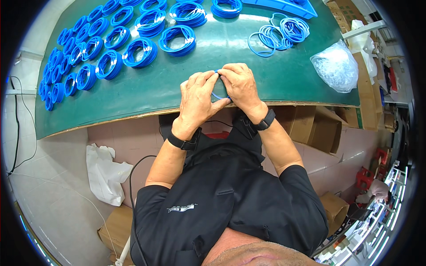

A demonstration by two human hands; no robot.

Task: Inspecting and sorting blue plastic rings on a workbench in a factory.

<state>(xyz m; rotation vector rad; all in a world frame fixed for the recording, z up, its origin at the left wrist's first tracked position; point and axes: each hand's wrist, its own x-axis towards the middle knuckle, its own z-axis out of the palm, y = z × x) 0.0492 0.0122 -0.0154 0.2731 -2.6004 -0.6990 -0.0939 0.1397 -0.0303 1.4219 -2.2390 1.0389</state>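
Observation:
My left hand [197, 95] and my right hand [239, 85] meet near the table's front edge. Between them they pinch a thin blue ring [217, 96], its lower arc showing between the thumbs and a bit of its top at the fingertips. Fingers of both hands are closed on it, and the hands cover much of its outline. Farther off to the right lies a loose, tangled heap of paler blue rings [277, 34]. Neat bundles of blue rings [140, 52] stand in rows across the left and middle of the table.
The green table [270, 80] curves along its front edge before me. A blue plastic tray [284, 6] sits at the far right. A clear plastic bag [336, 66] rests at the right end. Below are open cardboard boxes [314, 128] and a white sack [105, 175].

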